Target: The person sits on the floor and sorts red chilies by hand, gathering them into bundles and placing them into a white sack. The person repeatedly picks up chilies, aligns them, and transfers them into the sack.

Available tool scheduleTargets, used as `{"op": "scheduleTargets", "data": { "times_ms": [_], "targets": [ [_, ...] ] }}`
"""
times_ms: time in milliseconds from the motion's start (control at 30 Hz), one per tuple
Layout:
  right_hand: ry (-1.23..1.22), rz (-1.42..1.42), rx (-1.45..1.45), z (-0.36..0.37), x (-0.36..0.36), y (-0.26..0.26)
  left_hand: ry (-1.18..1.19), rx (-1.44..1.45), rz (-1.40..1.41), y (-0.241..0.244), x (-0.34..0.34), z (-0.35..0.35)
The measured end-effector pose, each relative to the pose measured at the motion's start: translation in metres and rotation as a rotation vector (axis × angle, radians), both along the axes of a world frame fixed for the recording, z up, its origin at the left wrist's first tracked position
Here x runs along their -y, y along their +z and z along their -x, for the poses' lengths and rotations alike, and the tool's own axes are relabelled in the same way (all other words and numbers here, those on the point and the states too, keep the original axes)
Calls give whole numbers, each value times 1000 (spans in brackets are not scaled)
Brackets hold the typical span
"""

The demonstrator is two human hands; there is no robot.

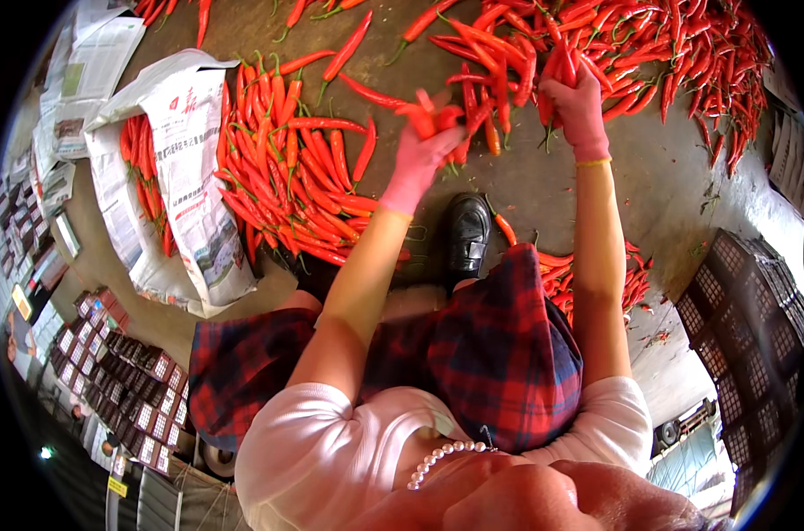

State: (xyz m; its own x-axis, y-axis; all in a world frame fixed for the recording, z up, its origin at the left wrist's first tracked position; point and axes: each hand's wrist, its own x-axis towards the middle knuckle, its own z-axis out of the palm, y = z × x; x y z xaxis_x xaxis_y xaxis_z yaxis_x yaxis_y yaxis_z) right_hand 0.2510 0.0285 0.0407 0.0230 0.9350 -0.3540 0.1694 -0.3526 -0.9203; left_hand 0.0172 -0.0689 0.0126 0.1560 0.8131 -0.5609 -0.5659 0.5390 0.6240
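My left hand (425,159), in a pink glove, grips several red chilli peppers (423,121); its fingers and the peppers are blurred. Also gloved in pink, my right hand (579,113) closes around a few red chillies (562,63) at the edge of a large chilli heap (694,46). Loose chillies (501,99) lie on the floor between the two hands. Left of my left hand spreads a pile of chillies (295,172), many with green stems. Beside that pile, newspaper (193,152) wraps around another bunch of chillies (146,179).
My black shoe (468,235) stands on the concrete floor (534,182) below the hands. A smaller chilli pile (561,285) lies under my right forearm. Brown plastic crates (727,312) stand at the right, and stacked crates (120,378) at the lower left. More newspaper (90,73) lies upper left.
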Motion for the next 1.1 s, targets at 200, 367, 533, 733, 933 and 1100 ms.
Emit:
{"op": "scheduleTargets", "data": {
  "times_ms": [200, 367, 533, 733, 933, 1100],
  "targets": [
    [560, -138, 349, 158, 8, -55, 456, -317, 214, -85, 90, 120],
    [968, -374, 1136, 238, 40, -54, 562, -410, 179, -38, 81, 136],
    [1115, -506, 1035, 202, 80, -67, 303, -663, -144, 10, -21, 145],
    [1275, -493, 829, 187, 115, -19, -527, -1503, -411, -32, -194, 55],
    [451, -301, 733, 61, 29, -23, -568, -1689, -338, -64, -127, 79],
    [-3, 163, 114, -6, -3, -11, -945, -1953, -681, -41, -60, 116]
  ]
}}
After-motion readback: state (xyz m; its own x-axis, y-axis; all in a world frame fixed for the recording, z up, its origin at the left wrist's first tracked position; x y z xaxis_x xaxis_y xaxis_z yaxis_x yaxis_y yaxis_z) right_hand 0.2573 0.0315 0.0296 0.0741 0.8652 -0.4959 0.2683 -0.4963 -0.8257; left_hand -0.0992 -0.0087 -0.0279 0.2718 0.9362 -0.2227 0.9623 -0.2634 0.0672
